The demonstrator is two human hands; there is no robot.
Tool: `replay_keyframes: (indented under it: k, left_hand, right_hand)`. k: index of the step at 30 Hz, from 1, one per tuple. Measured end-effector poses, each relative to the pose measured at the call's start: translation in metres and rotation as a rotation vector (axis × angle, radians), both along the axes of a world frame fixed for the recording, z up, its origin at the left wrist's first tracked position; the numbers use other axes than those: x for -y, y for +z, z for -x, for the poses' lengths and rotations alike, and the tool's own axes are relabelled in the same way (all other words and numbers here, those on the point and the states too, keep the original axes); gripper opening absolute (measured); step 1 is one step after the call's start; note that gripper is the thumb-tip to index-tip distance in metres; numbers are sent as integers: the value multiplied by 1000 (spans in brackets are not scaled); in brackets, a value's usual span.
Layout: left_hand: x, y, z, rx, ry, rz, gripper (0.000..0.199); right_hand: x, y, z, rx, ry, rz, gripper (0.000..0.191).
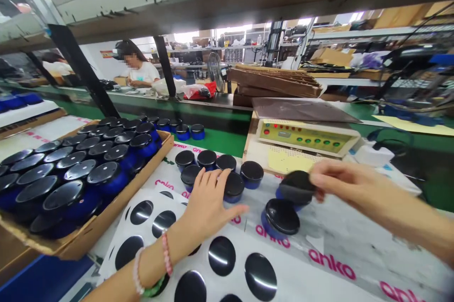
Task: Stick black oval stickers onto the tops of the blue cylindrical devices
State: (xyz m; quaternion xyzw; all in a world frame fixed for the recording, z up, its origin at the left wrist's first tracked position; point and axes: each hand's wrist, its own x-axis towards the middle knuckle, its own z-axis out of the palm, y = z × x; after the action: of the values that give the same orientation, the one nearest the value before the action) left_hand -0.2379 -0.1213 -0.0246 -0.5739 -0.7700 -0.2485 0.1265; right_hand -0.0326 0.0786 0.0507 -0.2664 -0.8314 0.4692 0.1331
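Black stickers (222,255) on a white sheet (240,264) lay nearest, the left hand (207,195) spread wide over blue jars (251,175) just beyond, while the right hand (333,179) made a narrow grip at another jar's edge, its hold impossible to tell, beside which stood a control box (307,137).

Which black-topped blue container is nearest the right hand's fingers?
The rightmost container, its right edge at the right hand; the container just in front and all others sit farther left.
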Motion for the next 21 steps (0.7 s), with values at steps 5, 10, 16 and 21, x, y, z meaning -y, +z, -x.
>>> replay_keyframes:
  k: [5,10,16,21]
  left_hand:
    - [-8,-10,4,78,-42,-39,78]
    - [-2,-11,-3,141,-140,-79,104]
    - [-5,-16,1,145,-136,-50,111]
    - [-4,-17,0,140,-127,-41,100]
  right_hand:
    - [37,-28,75,38,100,291,38]
    - [44,-43,83,117,90,306,35]
    - [48,-51,84,171,94,186,38]
    - [51,-52,83,179,89,135,37]
